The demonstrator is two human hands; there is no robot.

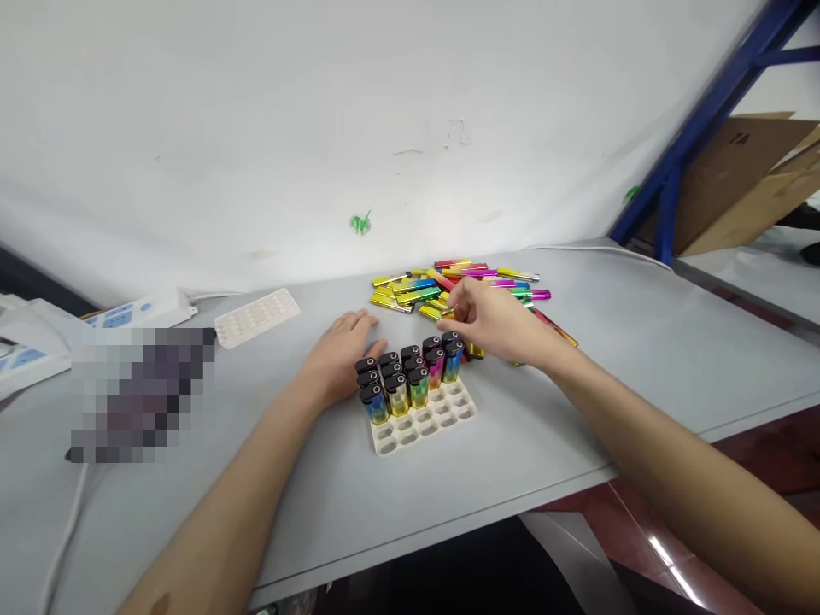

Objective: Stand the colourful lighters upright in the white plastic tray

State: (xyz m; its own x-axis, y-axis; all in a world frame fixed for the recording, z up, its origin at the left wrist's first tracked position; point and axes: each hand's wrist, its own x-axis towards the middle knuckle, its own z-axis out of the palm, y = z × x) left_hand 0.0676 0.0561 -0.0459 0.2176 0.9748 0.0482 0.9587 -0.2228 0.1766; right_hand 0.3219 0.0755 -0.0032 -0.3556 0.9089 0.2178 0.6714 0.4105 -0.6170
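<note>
A cream plastic tray [424,431] with rows of oval holes sits on the table. Several black-topped lighters [418,389] in shiny coloured wraps stand upright in its far rows, while the near holes show bare. My left hand [339,350] lies flat at the tray's left far corner, fingers stretched out, thumb close to the lighters. Beyond the tray, my right hand [490,320] reaches into a loose pile of lighters [416,290]. Its thumb and index finger are bent around a yellow lighter at the near edge of the pile; the other fingertips are partly hidden.
A second cream tray [257,318] lies at the left by the wall. Near it are a white power strip [121,316] and a blurred-out dark object [147,397] with a cable. A blue metal frame [666,205] and cardboard [736,179] stand at the right.
</note>
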